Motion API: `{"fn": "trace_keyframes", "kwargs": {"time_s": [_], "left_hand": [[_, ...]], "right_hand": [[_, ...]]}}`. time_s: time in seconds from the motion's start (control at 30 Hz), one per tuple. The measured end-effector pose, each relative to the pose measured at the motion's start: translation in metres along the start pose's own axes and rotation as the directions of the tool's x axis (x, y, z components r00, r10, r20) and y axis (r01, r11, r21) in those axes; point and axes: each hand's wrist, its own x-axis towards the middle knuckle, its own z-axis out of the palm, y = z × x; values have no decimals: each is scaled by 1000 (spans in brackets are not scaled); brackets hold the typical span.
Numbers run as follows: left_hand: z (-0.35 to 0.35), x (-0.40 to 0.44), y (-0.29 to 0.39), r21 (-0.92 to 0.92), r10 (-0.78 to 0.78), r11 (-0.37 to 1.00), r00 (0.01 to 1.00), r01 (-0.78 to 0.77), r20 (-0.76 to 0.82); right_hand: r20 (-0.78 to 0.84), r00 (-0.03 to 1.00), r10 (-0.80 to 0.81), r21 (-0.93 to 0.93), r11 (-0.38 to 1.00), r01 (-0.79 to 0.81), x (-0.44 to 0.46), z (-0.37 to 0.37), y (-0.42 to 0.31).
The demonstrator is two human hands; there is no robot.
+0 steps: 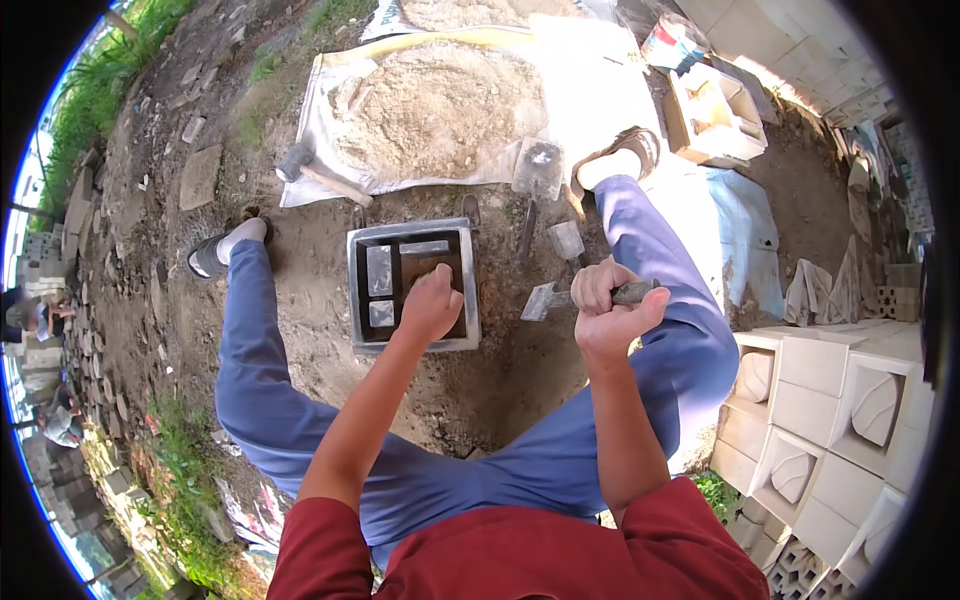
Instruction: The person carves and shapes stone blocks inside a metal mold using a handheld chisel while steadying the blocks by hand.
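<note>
A square metal mould [471,330] sits on the ground between my knees, with several rectangular blocks inside it. My left hand [432,305] is over the right part of the mould, its fingers bent down into it; what they hold, if anything, is hidden. My right hand [615,308] is wrapped round the handle of a small trowel [540,300], whose blade points left towards the mould. A second small trowel [566,240] lies just above it. Farther up, a larger trowel [538,168] rests at the edge of the sand sheet.
A mallet [325,178] lies by a sheet of sandy material [445,105]. At the upper right stands an open box [715,115] beside a blue sheet [740,230]. Pale patterned blocks [810,390] are stacked at the right. Another person [62,425] is at the far left.
</note>
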Motion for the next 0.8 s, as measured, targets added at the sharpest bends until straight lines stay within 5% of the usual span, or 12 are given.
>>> {"fn": "trace_keyframes", "kwargs": {"time_s": [0.07,0.23,0.33,0.4,0.47,0.6,0.8], "left_hand": [[2,1,-1,89,-43,996,984,28,173],[-13,-2,0,174,54,981,983,-85,174],[-42,-29,1,73,38,996,979,-54,198],[-56,-51,-12,143,65,986,986,-87,151],[-63,-73,-30,267,228,946,965,-187,-132],[-60,-86,-51,255,35,966,951,47,-307],[-51,-84,-62,317,3,941,930,123,-368]], "right_hand": [[21,1000,7,-14,1000,-6,-2,4,3],[104,994,-11,36,999,8,-7,21,4],[186,982,-27,60,998,16,-9,34,0],[245,969,-23,68,998,7,-7,48,2],[327,945,-27,74,997,3,-5,65,10],[452,892,-17,120,992,-42,9,88,39],[528,847,61,-6,998,-67,27,111,81]]}}
